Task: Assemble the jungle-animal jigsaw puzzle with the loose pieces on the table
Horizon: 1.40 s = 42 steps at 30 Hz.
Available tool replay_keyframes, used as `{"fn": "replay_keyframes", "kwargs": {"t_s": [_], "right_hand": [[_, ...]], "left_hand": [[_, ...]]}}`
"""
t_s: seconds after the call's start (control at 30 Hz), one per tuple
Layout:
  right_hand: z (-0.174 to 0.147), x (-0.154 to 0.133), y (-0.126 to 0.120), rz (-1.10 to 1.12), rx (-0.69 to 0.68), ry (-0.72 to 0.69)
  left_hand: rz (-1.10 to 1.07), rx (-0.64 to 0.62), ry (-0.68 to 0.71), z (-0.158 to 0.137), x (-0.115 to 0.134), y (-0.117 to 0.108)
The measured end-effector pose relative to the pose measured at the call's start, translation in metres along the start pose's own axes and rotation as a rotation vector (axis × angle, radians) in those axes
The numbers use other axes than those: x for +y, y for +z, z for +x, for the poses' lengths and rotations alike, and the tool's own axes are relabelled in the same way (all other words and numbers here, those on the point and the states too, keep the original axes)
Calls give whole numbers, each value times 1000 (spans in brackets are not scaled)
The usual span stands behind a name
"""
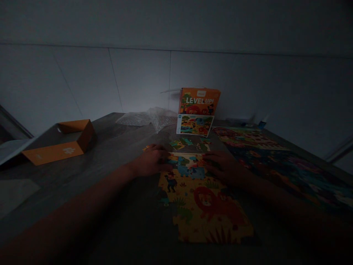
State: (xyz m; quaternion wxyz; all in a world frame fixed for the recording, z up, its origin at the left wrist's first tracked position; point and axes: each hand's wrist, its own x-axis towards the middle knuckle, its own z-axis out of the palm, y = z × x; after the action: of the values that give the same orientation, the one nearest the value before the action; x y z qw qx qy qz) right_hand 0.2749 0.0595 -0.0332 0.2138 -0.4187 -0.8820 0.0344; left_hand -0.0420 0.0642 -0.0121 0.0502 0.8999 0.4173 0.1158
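A partly assembled jigsaw puzzle (190,187) lies on the dark table in front of me, showing a lion, an elephant and a small figure on a yellow ground. My left hand (151,160) rests at its upper left edge, fingers reaching onto the pieces. Across from it, my right hand (224,165) lies over the upper right edge with fingers stretched toward the elephant. Just beyond the puzzle's top edge are several loose puzzle pieces (180,142). Another piece (145,148) shows partly behind my left hand. Dim light blurs the fingertips.
An orange puzzle box (200,101) with a picture card (195,125) stands at the back. Bubble wrap (150,118) lies left of it. An open orange box part (55,151) sits at far left. More colourful puzzles (292,173) cover the table's right side.
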Motion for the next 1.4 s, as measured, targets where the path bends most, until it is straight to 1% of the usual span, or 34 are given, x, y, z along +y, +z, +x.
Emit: {"fn": "replay_keyframes", "kwargs": {"t_s": [0.17,0.3,0.47,0.6,0.77,0.93,1.1,1.3,1.4], "right_hand": [[0,-2,-1,-1,-18,4],[0,-3,-1,3,-23,7],[-1,-3,-1,28,-4,4],[1,-5,-1,48,-14,26],[1,3,-7,0,6,125],[1,15,-14,-27,-72,204],[3,10,-16,-13,-65,282],[4,5,-19,44,-46,425],[4,6,-17,120,-42,439]], "left_hand": [[28,30,-61,-1,-4,6],[27,41,-46,-1,-7,9],[1,49,-84,-1,-6,10],[-9,62,-93,-1,-5,10],[19,53,-93,0,-7,13],[28,58,-94,1,-4,13],[11,77,-85,2,5,9],[-64,155,-12,1,18,4],[-124,187,38,0,23,3]]}}
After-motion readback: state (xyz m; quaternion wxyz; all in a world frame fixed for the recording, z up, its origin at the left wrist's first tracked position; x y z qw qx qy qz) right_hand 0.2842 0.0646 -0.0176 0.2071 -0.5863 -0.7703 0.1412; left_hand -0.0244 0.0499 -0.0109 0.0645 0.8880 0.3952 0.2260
